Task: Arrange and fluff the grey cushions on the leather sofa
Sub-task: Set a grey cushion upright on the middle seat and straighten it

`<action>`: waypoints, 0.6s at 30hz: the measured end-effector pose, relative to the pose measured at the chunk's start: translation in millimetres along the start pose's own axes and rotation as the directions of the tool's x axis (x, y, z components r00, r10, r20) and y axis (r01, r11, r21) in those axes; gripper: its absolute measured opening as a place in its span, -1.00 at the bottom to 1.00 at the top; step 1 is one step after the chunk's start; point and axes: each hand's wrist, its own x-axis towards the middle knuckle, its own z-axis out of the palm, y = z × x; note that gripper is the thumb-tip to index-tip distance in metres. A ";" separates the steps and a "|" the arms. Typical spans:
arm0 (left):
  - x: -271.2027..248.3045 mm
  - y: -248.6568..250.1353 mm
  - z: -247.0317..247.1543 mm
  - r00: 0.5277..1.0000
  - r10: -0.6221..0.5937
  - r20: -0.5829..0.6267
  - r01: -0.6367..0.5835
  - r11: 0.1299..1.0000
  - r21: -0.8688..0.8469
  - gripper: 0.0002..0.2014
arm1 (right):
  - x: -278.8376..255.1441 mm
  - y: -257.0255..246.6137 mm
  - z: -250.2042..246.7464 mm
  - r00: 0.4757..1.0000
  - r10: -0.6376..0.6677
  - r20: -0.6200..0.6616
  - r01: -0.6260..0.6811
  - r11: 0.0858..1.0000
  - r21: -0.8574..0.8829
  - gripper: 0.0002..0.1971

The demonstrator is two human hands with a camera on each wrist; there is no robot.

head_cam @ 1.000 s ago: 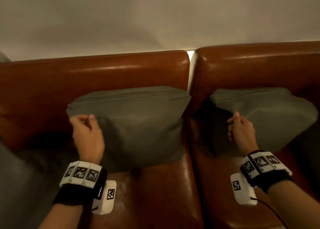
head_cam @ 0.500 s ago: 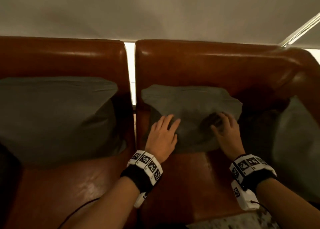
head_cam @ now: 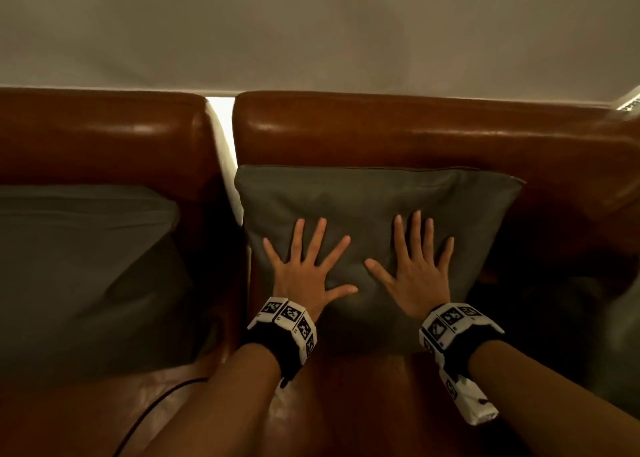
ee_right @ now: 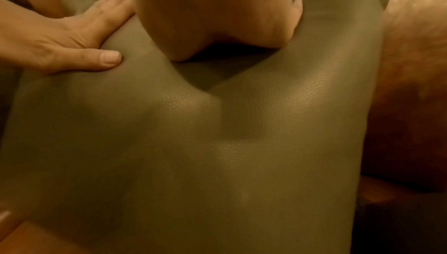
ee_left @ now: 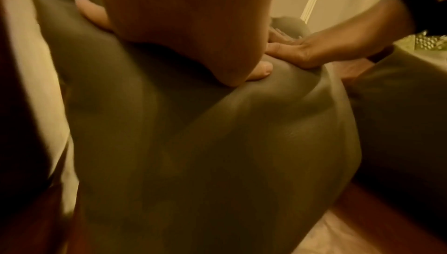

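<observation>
A grey cushion (head_cam: pixel 374 200) leans upright against the backrest of the brown leather sofa (head_cam: pixel 398 134). My left hand (head_cam: pixel 304 266) and right hand (head_cam: pixel 415 266) both lie flat on its front, fingers spread, side by side. The left wrist view shows the same grey cushion (ee_left: pixel 217 153) dented under my left hand (ee_left: pixel 184 29), with my right hand (ee_left: pixel 314 51) pressing beside it. In the right wrist view the cushion (ee_right: pixel 193 162) creases below my right hand (ee_right: pixel 217 19), and my left hand (ee_right: pixel 60 48) presses at the left. A second grey cushion (head_cam: pixel 83 266) rests on the left seat.
A third grey cushion (head_cam: pixel 623 345) shows at the right edge by the sofa's armrest (head_cam: pixel 616 179). A pale wall (head_cam: pixel 311 30) rises behind the sofa. A black cable (head_cam: pixel 152 408) trails over the left seat. Bare leather seat (head_cam: pixel 363 404) lies in front of the cushion.
The view swung right from the left cushion to the middle one. Both hands went from gripping cushion edges to lying flat on one cushion, which now stands squarer and taller.
</observation>
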 end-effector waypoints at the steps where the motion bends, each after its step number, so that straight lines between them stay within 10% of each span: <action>1: 5.5 -0.8 3.7 1.000 -0.003 0.017 0.003 1.000 -0.014 -0.17 | 5.7 1.1 4.3 1.000 0.000 0.006 0.000 1.000 -0.017 -0.10; 12: -3.1 12.6 -16.3 0.957 -0.031 0.289 0.041 0.999 -0.028 -0.18 | 5.9 4.0 -6.9 0.969 -0.003 0.247 0.004 1.000 -0.002 -0.05; 15: -30.1 29.0 -37.8 0.993 0.004 0.122 -0.003 1.000 -0.006 -0.21 | -18.2 9.3 -30.4 0.990 -0.051 0.134 0.023 0.979 0.201 -0.06; 18: -49.1 56.8 -61.7 0.982 0.126 -0.144 -0.142 0.984 -0.109 -0.54 | -29.8 6.6 -52.1 0.984 0.043 -0.173 0.012 0.952 0.306 -0.49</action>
